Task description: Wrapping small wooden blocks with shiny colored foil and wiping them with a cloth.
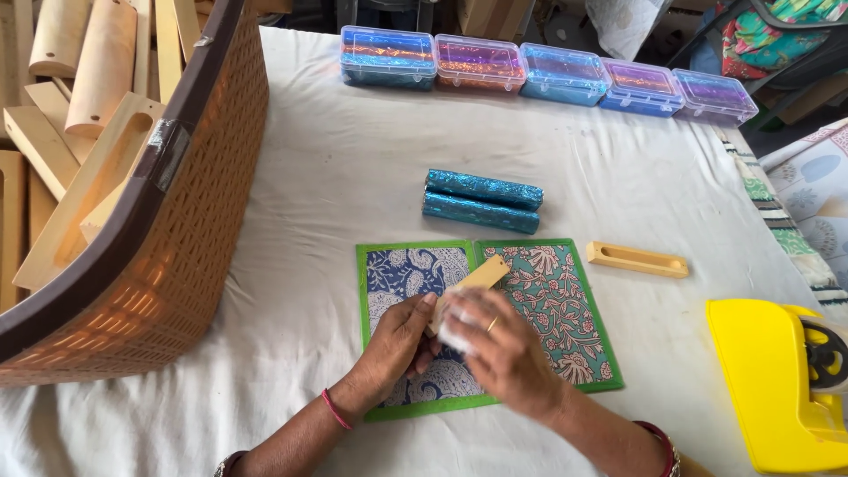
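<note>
Both my forearms come in from the near edge and angle toward each other, so my hands meet in the middle. My left hand (402, 340) is curled, thumb up, fingers tucked in toward the right one. My right hand (499, 349) sits knuckles-up and slightly blurred, fingers bent and pinched shut. There's a ring on one finger and bangles on both wrists.

Far edge: five clear plastic boxes (548, 71) of coloured foil.
Left: brown woven basket (177, 230) (pale wooden pieces (88, 79) inside).
Middle: two blue glitter-wrapped rolls (481, 200).
Right: slotted wooden block (638, 260); yellow tape dispenser (777, 389).
</note>
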